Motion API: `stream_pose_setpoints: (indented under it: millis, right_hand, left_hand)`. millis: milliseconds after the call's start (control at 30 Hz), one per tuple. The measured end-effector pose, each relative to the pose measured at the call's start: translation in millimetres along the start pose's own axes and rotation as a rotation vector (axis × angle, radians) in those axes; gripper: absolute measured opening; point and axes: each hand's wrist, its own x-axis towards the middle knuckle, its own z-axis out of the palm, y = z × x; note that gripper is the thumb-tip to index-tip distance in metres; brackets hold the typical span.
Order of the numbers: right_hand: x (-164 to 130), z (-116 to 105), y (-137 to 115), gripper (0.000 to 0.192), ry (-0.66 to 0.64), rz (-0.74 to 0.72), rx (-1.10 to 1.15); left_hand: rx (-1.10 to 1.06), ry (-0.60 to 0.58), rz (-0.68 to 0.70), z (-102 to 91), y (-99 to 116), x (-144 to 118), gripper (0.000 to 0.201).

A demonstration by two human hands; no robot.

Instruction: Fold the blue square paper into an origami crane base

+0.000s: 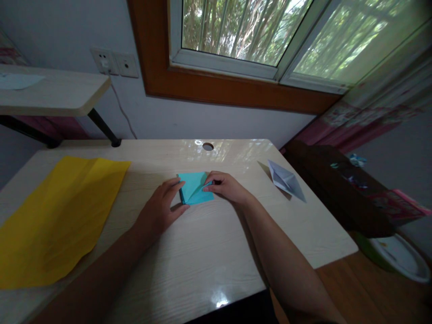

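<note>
A small pad of blue paper (193, 181) with a dark left edge lies near the middle of the table. My left hand (162, 203) grips that edge, fingertips on the upper left and thumb by the lower left corner. At the other side, my right hand (227, 186) pinches the right part of the top sheet between thumb and fingers. That sheet is lifted and bent, with a slanting crease running down toward the lower left. The folded fingers hide part of the pinched corner.
A large yellow sheet (74, 211) covers the table's left side. A folded white paper shape (285, 177) stands at the right. Behind them is a round hole (208, 146) in the tabletop. A raised shelf (67, 92) sits at the back left, below a wall socket (105, 60).
</note>
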Motion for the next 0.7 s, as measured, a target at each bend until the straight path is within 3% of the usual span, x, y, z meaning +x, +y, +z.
stream_pose_setpoints:
  millis: [200, 367, 700]
  right_hand:
    - [0.0, 4.3, -1.3, 0.028, 0.043, 0.015, 0.007]
    - [-0.4, 5.6, -2.3, 0.027, 0.06, 0.006, 0.0]
    - [-0.2, 5.8, -6.2, 0.028, 0.052, -0.018, 0.003]
  left_hand:
    - [-0.124, 0.096, -0.072, -1.2, -1.9, 0.9, 0.049]
    - [-0.214, 0.092, -0.184, -2.3, 1.9, 0.6, 0.038]
    - [-0.165, 0.095, -0.165, -4.4, 5.3, 1.2, 0.02]
